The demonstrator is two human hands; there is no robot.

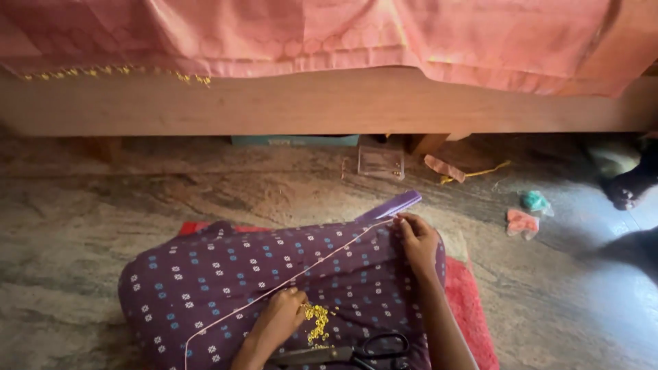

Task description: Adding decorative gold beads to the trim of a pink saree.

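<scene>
I sit on the floor with purple dotted cloth over my lap. A thin pale thread runs taut across it. My right hand pinches the thread's far end near a purple comb-like strip. My left hand rests on the lap, fingers closed on the thread beside a small heap of yellow beads. Black scissors lie on the lap close to my body.
A wooden bed frame draped with pink fabric spans the top. On the stone floor lie a clear plastic box, pink and green scraps, and a red mat. Another person's foot shows at right.
</scene>
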